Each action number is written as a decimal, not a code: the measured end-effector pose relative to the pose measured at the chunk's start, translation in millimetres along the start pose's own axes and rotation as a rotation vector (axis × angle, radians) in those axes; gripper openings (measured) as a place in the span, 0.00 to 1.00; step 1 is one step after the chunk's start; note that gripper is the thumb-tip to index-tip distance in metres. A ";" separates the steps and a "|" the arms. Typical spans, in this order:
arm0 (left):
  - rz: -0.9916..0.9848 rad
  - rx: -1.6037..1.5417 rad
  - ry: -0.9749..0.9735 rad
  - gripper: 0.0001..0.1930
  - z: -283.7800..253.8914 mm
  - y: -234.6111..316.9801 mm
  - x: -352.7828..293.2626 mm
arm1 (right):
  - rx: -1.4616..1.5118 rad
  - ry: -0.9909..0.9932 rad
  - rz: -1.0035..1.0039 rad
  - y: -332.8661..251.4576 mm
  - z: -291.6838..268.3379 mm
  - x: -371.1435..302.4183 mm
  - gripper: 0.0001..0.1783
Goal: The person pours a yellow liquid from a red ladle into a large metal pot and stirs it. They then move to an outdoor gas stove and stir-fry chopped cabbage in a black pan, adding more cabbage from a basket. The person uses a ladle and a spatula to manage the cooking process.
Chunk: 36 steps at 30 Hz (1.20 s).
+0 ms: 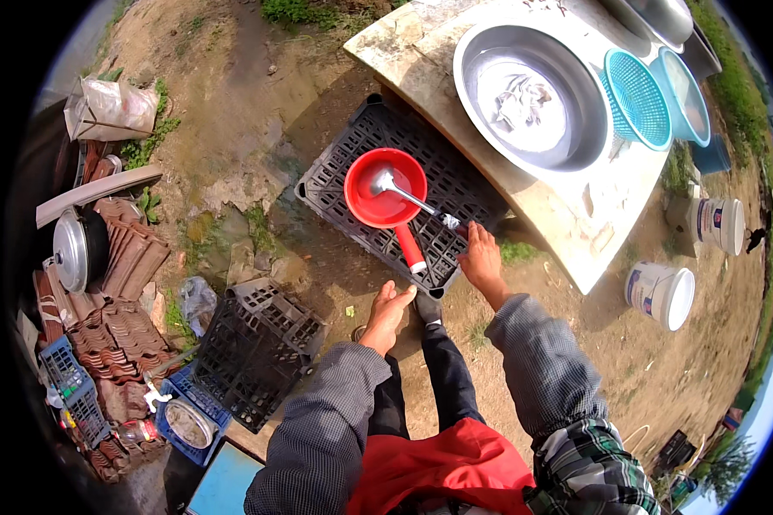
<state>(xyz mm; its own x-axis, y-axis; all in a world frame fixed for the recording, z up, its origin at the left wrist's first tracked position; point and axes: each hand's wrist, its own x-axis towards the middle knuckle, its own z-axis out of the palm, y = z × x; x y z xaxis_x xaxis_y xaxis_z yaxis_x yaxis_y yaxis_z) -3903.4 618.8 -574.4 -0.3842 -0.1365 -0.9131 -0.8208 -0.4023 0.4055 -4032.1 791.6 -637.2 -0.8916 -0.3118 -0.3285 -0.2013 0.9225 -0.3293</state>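
A red plastic dipper [359,202] with some liquid in it rests on an upturned black plastic crate [326,182]. The metal bowl of a ladle [384,181] lies inside the dipper, and its dark handle slants over the rim to the right. At that handle's end is my right hand [483,262], fingers bent around the tip; their undersides are hidden. My left hand [388,316] is empty with fingers stretched out, just below the white-tipped end of the dipper's handle and apart from it.
A pale table [567,232] at right bears a large metal basin [599,112] with whitish contents and a turquoise basket [640,99]. White buckets [653,292] stand on the ground beyond. To the left are a broken black crate [249,360], stacked roof tiles [133,330] and a lidded pot [73,249].
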 end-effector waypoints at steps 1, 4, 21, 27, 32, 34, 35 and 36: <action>-0.004 -0.013 0.026 0.42 8.4 1.6 16.2 | -0.045 -0.020 -0.036 3.4 5.0 12.7 0.44; -0.010 -0.028 0.049 0.43 30.0 4.1 54.8 | -0.153 0.012 -0.105 13.6 18.1 38.7 0.37; 0.081 -0.424 0.087 0.11 9.6 14.6 66.8 | 0.790 -0.371 0.098 -17.5 -95.1 -30.0 0.15; 0.111 -0.669 0.000 0.09 -37.6 23.9 -53.2 | 1.372 -0.770 0.204 -83.7 -153.0 -74.9 0.11; 0.094 -0.805 0.234 0.13 -79.9 -13.7 -155.8 | 0.808 -0.829 -0.128 -168.7 -155.3 -123.0 0.14; 0.096 -0.913 0.310 0.15 -102.8 -36.3 -183.3 | 0.555 -0.893 -0.228 -209.5 -156.9 -140.6 0.19; 0.109 -0.961 0.349 0.15 -113.0 -50.2 -196.2 | 0.390 -0.892 -0.341 -214.0 -133.0 -151.3 0.21; 0.121 -1.009 0.375 0.16 -122.9 -65.4 -203.9 | 0.319 -0.922 -0.373 -236.8 -126.7 -163.3 0.22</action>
<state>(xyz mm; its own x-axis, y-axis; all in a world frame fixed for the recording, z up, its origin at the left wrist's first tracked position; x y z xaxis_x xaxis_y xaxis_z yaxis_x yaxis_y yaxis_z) -3719.4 561.6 -420.0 -0.1451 -0.4245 -0.8937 0.0064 -0.9037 0.4282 -3890.2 652.9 -393.5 -0.1123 -0.7412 -0.6618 -0.1638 0.6707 -0.7234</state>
